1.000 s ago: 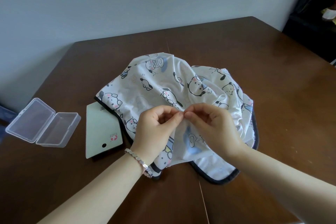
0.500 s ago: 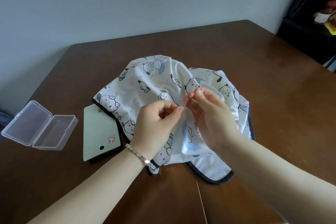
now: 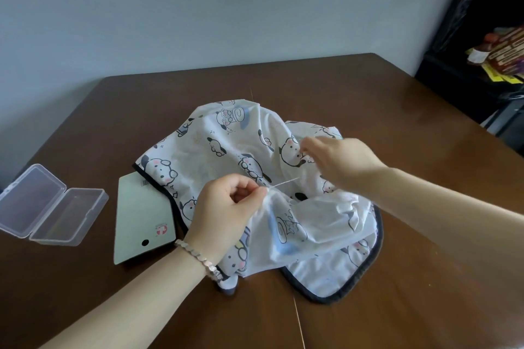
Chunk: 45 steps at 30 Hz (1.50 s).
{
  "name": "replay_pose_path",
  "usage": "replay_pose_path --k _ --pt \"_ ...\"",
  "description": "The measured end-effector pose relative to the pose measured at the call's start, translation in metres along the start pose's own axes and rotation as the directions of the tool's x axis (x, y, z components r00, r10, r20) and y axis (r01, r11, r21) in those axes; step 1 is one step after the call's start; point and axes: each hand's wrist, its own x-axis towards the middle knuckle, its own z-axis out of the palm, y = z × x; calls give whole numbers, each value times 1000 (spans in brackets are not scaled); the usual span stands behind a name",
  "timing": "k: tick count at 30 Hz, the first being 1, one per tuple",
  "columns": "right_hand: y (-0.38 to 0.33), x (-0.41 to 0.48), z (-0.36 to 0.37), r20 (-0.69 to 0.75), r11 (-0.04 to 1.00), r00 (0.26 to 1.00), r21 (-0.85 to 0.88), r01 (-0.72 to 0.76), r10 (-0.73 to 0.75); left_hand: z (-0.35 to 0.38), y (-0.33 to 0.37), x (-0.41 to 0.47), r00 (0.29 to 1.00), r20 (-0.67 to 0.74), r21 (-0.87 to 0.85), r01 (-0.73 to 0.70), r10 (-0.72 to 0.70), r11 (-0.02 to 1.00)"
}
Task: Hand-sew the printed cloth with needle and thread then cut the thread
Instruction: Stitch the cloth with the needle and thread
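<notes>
1. Table [image 3: 397,110] — brown wood, carries everything; its far and right parts lie bare, so the pull has room.
2. Printed cloth [image 3: 226,147] sits bunched mid-table, dark-trimmed edge toward the wearer; a fold is lifted, likely so the stitch spot stays reachable.
3. Left hand [image 3: 224,212] pinches that raised fold between thumb and forefinger — probably bracing the fabric against the pull.
4. Right hand [image 3: 337,161] is up and away over the cloth, fingertips pressed together; needle too small to make out, presumably held there.
5. Green card [image 3: 141,218] lies left of the cloth, its edge tucked under the trim; not in the way.
6. Clear plastic box [image 3: 48,207] lies open at far left, well apart.
7. Thread [image 3: 283,183] runs taut from the pinched fold toward the right hand. No scissors visible.
</notes>
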Motion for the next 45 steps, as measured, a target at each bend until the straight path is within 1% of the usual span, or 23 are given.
replay_pose_path --k 1,3,5,6,7,8,9,11,13,15,18,21,23,25,27,29,31,34,38,40,42,44,45 --pt "13 4 1 -1 996 998 -53 -67 67 -1 0 0 1000 -5 -2 2 -2 1000" --pt "37 9 -3 -66 963 962 -21 -267 265 -2 -2 -1 1000 -6 0 11 -11 1000" --pt "52 13 -5 -195 886 865 145 -440 462 -3 -4 -1 1000 -6 5 23 -23 1000" --pt "52 15 -6 -223 836 812 254 -486 539 -2 -5 -1 1000 -8 6 30 -30 1000" --pt "47 18 -9 -202 788 784 365 -497 588 -2 -5 0 999 -11 4 34 -34 999" --pt "38 19 -13 -127 741 794 470 -479 594 -1 -6 0 999 -12 1 36 -36 999" --pt "25 19 -16 -27 710 839 547 -443 543 -1 -5 0 999 -9 -5 39 -39 999" --pt "-8 11 -27 167 667 936 664 -338 309 0 -4 0 999 4 -26 45 -45 999" --pt "-35 1 -31 273 636 960 731 -247 59 0 -3 0 999 22 -36 49 -49 998" --pt "-49 -5 -27 314 648 948 733 -207 -53 -1 -3 -1 998 39 -41 50 -48 998" --pt "-53 -5 -23 319 605 948 759 -242 -20 -2 -2 -2 999 38 -43 37 -36 998" --pt "-47 -5 -24 261 586 961 767 -261 86 -5 0 -2 999 26 -23 21 -20 1000" --pt "-39 -5 -25 249 567 952 765 -307 180 -5 0 -3 1000 26 -19 17 -16 1000" --pt "-28 -4 -23 255 529 917 756 -387 305 -4 0 -3 1000 23 -13 12 -11 1000" --pt "-14 -4 -18 239 525 866 714 -463 439 -4 -1 -3 1000 17 -1 8 -8 1000" --pt "-2 -6 -13 190 548 818 658 -516 543 -3 -2 -3 1000 12 7 10 -10 1000" --pt "8 -9 -9 116 595 787 591 -545 606 -4 -3 -2 1000 6 13 16 -16 1000" --pt "20 -15 -8 21 685 779 460 -565 627 -7 -5 -1 999 -18 16 28 -28 999" --pt "30 -17 -10 -13 696 746 370 -615 666 -9 -10 0 999 -37 47 36 -35 998" --pt "30 -16 -9 -26 723 755 312 -616 655 -7 -9 0 999 -31 46 43 -42 998" --pt "21 -14 -13 7 762 800 298 -575 600 -7 -7 -1 999 -17 39 39 -38 998" --pt "4 -14 -21 78 780 875 420 -464 478 -7 -4 -1 1000 15 16 23 -24 1000" --pt "-7 -14 -27 120 751 909 525 -399 399 -8 -2 -2 999 34 0 16 -16 1000"
